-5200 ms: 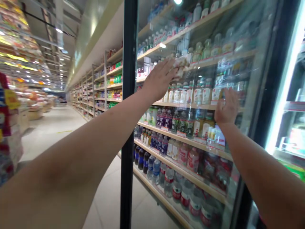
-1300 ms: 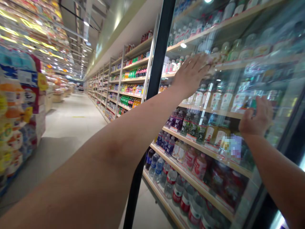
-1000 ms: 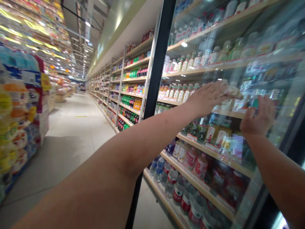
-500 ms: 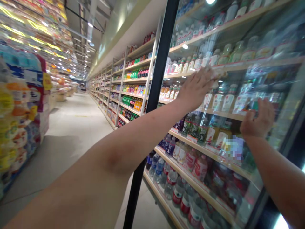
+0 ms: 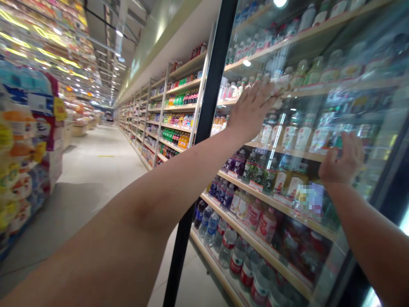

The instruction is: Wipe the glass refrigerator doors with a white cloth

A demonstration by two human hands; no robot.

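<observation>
My left hand (image 5: pixel 251 110) reaches across to the glass door (image 5: pixel 348 98) of a drinks cooler, its fingers extended over a crumpled, pale cloth (image 5: pixel 277 91) with brownish marks. The cloth lies between the fingers and the glass; part of it is hidden beneath them. Lower down and to the right, my right hand (image 5: pixel 342 160) is raised at the glass with its fingers up and thumb apart, holding nothing. Behind the pane stand rows of bottles, including pink-labelled bottles (image 5: pixel 266 224) and clear bottles with red labels (image 5: pixel 238 258).
A black door frame (image 5: pixel 211 102) runs down left of the glass. Beyond it, long shelves of bottled drinks (image 5: pixel 180 100) line a pale-floored aisle (image 5: pixel 96 162). Stacked packs of goods (image 5: pixel 25 140) stand at the left. Reflections streak the glass.
My left hand has slid a little to the left across the glass with the cloth. My right hand keeps nearly the same place, and the view has shifted slightly.
</observation>
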